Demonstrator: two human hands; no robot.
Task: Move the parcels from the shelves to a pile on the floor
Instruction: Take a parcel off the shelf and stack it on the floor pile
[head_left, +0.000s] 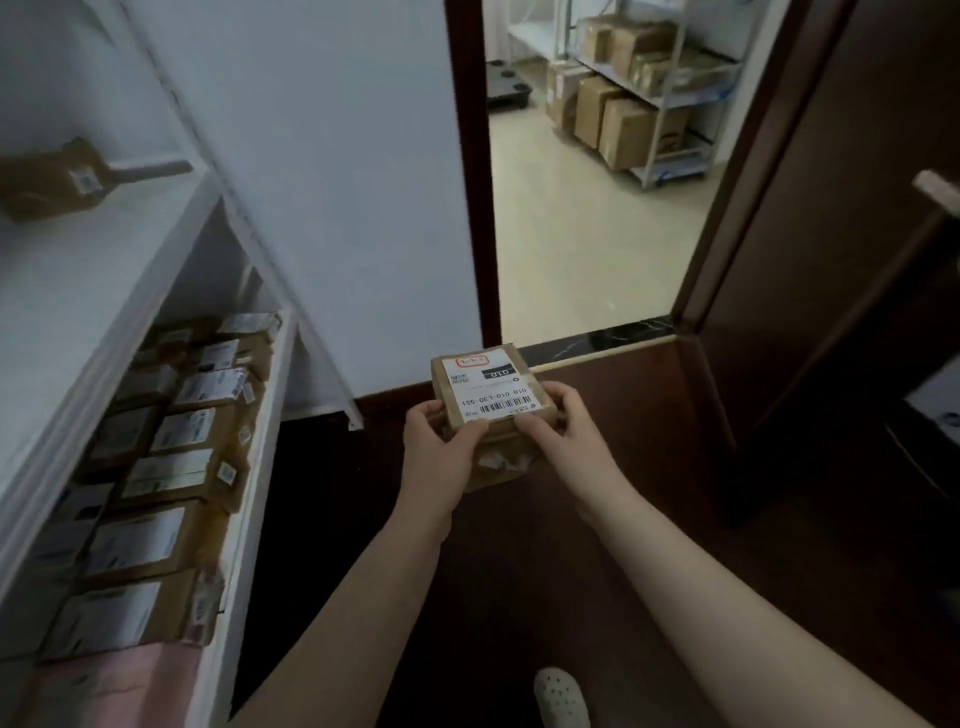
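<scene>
— Shelves (156, 291) at left, what's on them?
— Parcels (171, 467) in rows on the lower one, one more above.
— And the hands?
— Left hand (439, 447) and right hand (566, 431) both grip one labelled parcel (488, 389) from either side, thumbs on top, above the dark floor (519, 597), near the doorway (582, 249).

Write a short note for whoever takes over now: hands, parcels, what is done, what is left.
Hands: the left hand and the right hand both hold one parcel above the floor.
Shelf: two rows of parcels on the lower level, a lone parcel on the level above.
Done: this parcel is off the shelf; no pile in view.
Left: set it down, then fetch the rest.
</scene>
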